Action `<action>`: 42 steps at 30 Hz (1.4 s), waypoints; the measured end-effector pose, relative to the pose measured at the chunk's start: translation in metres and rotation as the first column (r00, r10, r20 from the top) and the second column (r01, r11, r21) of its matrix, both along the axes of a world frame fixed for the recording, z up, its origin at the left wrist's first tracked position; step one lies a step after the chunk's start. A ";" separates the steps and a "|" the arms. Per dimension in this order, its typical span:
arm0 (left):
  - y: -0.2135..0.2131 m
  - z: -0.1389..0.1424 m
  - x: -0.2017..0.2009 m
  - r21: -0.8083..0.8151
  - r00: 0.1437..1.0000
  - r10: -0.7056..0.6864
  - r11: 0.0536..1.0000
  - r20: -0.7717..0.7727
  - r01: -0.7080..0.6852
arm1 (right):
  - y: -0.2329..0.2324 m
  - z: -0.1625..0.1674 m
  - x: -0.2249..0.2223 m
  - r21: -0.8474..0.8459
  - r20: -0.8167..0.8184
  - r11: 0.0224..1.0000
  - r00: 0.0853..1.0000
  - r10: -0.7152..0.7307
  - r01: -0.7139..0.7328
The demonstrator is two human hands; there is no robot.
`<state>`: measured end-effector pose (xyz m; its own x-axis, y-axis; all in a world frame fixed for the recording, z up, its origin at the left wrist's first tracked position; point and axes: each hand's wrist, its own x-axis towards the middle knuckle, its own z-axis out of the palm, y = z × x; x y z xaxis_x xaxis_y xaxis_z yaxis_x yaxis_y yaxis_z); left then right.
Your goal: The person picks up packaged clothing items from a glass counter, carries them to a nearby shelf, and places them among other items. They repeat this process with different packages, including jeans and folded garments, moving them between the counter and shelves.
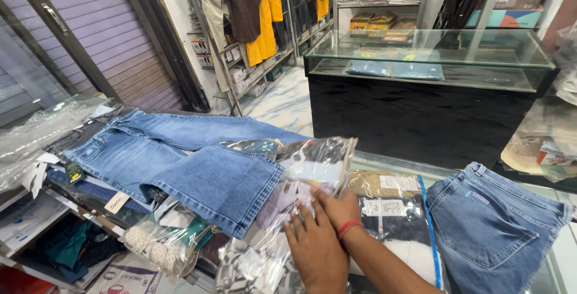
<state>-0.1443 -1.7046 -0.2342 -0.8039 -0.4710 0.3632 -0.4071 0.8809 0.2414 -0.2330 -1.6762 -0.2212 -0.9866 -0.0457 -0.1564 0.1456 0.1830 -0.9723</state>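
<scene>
packet: a clear plastic garment packet lay on the glass counter, middle of the pile, its top edge lifted and curling toward the camera
hands: left hand lay flat, fingers spread, pressing on the packets just below it; right hand sat beside and partly over the left, red band on the wrist, fingertips on the packet's lower edge
grip: neither hand was closed round anything, both were open palms resting on plastic
handling: my guess, light and floppy, film looked slick so it'd slide; best pinched at a corner or the sealed edge, not the middle
what's in the bags: folded cloth in each, grey and white in this one; the packet to the right held tan and dark folded pieces with paper labels
around: unfolded blue jeans spread to the left over more stock, another folded pair of jeans to the right, a glass display case behind
</scene>
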 end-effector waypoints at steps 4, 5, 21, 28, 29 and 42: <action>0.023 0.022 0.000 0.100 0.988 -0.145 0.985 0.060 0.138 | 0.034 0.006 -0.006 -0.214 -0.160 0.965 0.970 -0.185 0.149; 0.032 0.027 -0.001 0.148 0.975 -0.205 0.970 0.090 0.190 | 0.048 0.006 -0.008 -0.216 -0.195 0.952 0.946 -0.258 0.215; 0.108 -0.011 -0.059 0.144 0.820 -0.395 0.918 0.415 0.370 | 0.245 -0.036 -0.002 0.633 0.180 0.774 0.975 -0.132 -0.012; 0.117 -0.021 -0.065 0.227 0.795 -0.383 0.923 0.471 0.311 | 0.245 -0.022 -0.018 0.950 -0.306 0.248 0.741 0.597 0.192; 0.118 -0.023 -0.067 0.233 0.795 -0.386 0.922 0.468 0.310 | 0.241 -0.023 -0.022 0.965 -0.238 0.229 0.786 0.570 0.126; 0.118 -0.028 -0.074 0.307 0.774 -0.402 0.910 0.490 0.278 | 0.224 -0.042 -0.053 0.983 -0.175 0.133 0.852 0.493 0.125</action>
